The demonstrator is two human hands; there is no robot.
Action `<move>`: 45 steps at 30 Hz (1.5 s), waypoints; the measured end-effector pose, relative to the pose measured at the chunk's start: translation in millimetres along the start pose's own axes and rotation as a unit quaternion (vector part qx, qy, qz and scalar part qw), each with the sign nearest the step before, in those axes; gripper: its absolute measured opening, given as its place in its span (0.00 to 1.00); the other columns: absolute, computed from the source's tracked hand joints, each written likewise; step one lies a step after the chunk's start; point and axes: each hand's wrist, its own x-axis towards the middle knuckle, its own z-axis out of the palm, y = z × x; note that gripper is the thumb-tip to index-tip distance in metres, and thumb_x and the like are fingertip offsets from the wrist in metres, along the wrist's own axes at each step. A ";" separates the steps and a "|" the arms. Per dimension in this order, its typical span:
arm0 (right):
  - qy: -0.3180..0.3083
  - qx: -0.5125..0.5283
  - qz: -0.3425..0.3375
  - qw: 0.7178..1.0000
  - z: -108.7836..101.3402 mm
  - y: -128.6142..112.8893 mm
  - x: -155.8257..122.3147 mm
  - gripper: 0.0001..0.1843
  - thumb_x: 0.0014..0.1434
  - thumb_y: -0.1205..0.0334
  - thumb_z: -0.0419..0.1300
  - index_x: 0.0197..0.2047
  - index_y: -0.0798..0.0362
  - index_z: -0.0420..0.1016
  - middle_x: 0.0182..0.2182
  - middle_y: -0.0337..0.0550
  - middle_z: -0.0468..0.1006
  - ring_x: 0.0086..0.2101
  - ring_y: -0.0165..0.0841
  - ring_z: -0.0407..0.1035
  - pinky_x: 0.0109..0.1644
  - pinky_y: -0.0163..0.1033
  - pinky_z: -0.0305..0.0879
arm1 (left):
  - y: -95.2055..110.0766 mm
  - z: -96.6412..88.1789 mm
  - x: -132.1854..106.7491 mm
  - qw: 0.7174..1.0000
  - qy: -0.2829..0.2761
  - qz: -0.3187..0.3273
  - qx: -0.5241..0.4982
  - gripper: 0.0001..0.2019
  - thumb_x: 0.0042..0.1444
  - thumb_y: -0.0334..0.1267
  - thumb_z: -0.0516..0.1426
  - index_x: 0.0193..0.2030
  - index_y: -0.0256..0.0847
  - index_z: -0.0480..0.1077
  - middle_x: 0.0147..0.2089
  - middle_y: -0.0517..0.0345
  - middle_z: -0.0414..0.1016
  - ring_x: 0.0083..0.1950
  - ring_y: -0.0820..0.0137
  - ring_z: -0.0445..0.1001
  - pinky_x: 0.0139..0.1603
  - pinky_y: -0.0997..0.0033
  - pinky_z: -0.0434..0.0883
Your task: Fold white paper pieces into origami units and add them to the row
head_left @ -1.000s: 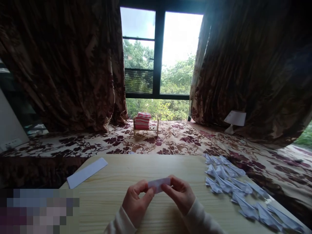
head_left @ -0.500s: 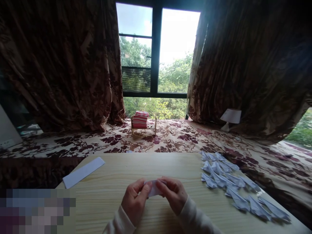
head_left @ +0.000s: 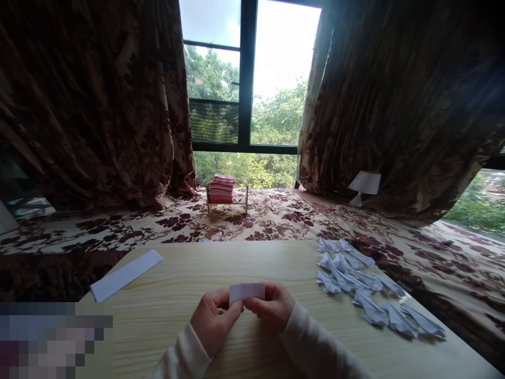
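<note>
A small folded strip of white paper [head_left: 247,291] is held up just above the light wooden table [head_left: 185,273], near its front middle. My left hand [head_left: 213,322] pinches its left end with thumb and fingers closed. My right hand [head_left: 272,307] pinches its right end the same way. Both sleeves are cream-coloured. To the right lies a row of several folded white paper planes [head_left: 366,295]. A flat white paper strip [head_left: 125,273] lies at the table's far left corner.
Behind the table runs a flower-patterned cloth surface [head_left: 276,221] with a small wooden rack holding a red striped stack [head_left: 221,190] and a small white lamp [head_left: 365,185]. Dark patterned curtains frame a window. A blurred patch covers the lower left.
The paper piece went from tucked between my fingers to held up flat as a small rectangle. The view has shifted, so everything sits a little further left and lower.
</note>
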 end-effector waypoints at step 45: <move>0.151 -0.125 -0.160 0.967 -6.3 -15.4 2.4 0.06 0.49 0.61 0.60 0.25 0.54 0.72 0.22 0.39 0.70 0.25 0.29 0.62 0.27 0.34 0.59 | -12.7 -3.5 11.3 0.974 0.094 -0.077 -0.191 0.15 0.43 0.48 0.61 0.25 0.35 0.77 0.20 0.58 0.70 0.26 0.71 0.66 0.31 0.72 0.64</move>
